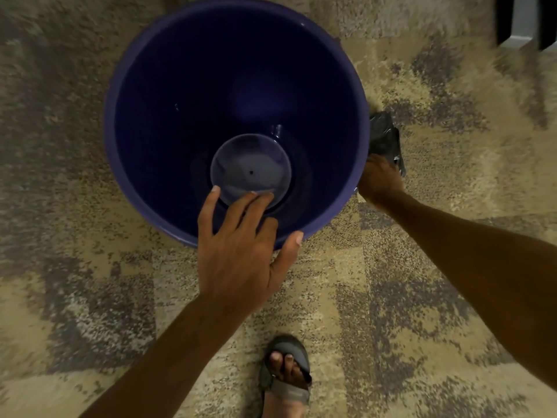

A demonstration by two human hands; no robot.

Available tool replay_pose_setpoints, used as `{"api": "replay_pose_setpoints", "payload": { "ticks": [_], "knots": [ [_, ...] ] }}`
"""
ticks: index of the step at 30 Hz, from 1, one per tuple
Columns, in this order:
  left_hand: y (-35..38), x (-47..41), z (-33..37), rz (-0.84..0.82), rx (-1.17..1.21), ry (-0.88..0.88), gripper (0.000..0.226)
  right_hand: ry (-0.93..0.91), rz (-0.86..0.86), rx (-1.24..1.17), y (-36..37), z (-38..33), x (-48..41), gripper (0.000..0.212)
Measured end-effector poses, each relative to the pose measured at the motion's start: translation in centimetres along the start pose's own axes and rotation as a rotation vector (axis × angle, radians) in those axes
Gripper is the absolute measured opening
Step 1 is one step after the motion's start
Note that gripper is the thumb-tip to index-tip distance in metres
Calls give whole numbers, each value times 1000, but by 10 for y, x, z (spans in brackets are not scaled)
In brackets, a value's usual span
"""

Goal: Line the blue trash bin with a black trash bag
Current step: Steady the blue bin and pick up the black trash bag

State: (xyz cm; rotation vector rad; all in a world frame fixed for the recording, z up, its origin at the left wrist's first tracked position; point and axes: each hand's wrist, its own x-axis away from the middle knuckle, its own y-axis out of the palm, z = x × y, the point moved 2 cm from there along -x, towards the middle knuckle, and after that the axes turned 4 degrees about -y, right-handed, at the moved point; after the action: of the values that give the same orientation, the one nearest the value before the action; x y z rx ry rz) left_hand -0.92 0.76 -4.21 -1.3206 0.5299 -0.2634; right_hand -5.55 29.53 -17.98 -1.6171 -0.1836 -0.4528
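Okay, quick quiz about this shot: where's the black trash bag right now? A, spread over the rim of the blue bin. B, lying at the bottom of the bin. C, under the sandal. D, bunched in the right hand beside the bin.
D: the black trash bag is crumpled in the right hand just outside the blue trash bin, whose inside is bare, while the left hand rests on its near rim.

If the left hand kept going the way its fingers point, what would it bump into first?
Probably the inside of the blue trash bin. The left hand reaches over the near rim, fingers pointing into the empty bin, so they would likely meet its bottom or inner wall, though depth is hard to judge.
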Motion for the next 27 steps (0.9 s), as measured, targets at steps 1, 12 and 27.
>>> {"api": "replay_pose_setpoints", "payload": {
  "ticks": [1, 12, 27],
  "knots": [
    [0, 0, 0, -11, -1, -3, 55, 19, 62, -29, -6, 2, 2, 20],
    [-13, -5, 1, -192, 34, -39, 53, 181, 411, -429, -122, 18, 51, 32],
    [-51, -43, -6, -473, 982, -650, 40, 46, 550, -1452, -316, -60, 189, 30]
  ]
}}
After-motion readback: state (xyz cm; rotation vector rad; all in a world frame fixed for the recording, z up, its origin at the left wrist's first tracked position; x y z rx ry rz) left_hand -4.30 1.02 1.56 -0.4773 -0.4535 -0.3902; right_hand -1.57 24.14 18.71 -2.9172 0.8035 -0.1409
